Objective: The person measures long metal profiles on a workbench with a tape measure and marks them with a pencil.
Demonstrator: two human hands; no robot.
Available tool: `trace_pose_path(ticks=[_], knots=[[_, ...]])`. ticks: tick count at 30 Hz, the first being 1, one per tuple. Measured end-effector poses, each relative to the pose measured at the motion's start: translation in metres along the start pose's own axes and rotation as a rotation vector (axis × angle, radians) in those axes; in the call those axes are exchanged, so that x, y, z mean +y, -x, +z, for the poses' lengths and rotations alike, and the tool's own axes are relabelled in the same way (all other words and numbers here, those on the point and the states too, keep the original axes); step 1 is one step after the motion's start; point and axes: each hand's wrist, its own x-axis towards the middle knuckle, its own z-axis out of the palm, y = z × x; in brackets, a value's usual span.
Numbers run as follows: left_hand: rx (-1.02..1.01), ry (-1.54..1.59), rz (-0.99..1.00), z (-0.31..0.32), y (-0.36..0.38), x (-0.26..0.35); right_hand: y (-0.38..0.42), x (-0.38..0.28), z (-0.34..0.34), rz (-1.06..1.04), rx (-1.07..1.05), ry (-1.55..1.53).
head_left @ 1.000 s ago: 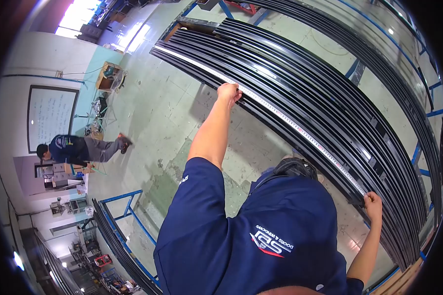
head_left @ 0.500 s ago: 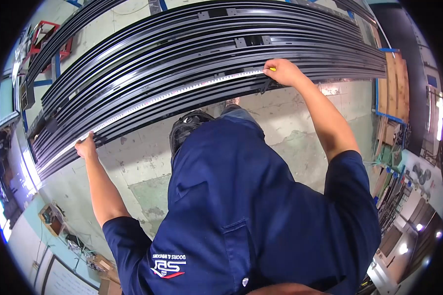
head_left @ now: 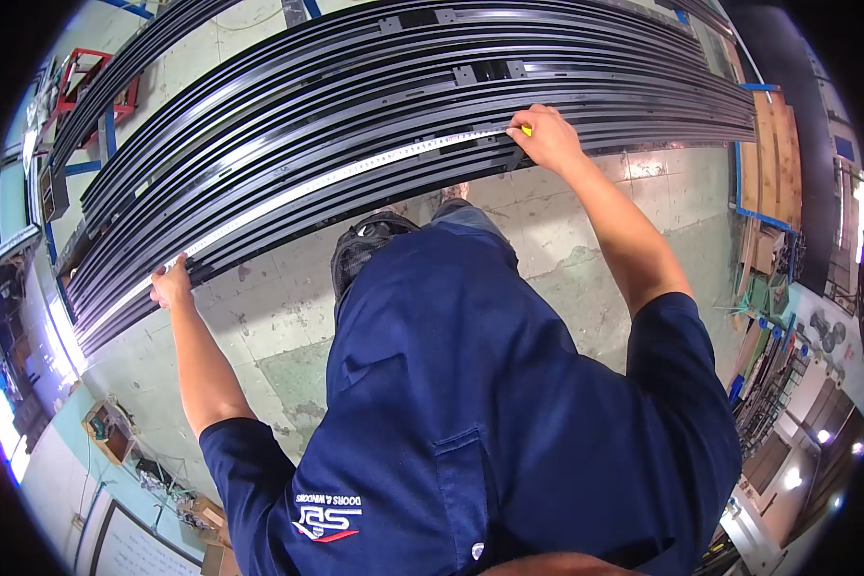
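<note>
Single head cam, fisheye, sitting above the wearer's navy shirt (head_left: 509, 413) and looking steeply down and forward. It is facing the stack of black profiles (head_left: 403, 86), which is running across the frame's upper half beyond the shirt. Floor (head_left: 288, 336) is showing below the stack, well under the lens.

Glossy black metal profiles (head_left: 374, 86) – matt steel tape measure (head_left: 336, 178) – rough concrete floor (head_left: 288, 326).

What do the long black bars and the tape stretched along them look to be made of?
Black bars: probably metal profiles, perhaps aluminium, with a glossy dark coating; they show sharp edges and bright highlights. Measuring tape: a thin pale strip with fine markings, probably steel, held by the left hand and right hand.
</note>
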Motion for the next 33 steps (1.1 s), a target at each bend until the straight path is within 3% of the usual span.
trace_pose_path(ticks=[33], knots=[[0.018,-0.043,0.036,0.003,0.003,-0.003,0.002,0.002,0.008,-0.023,0.092,0.016]])
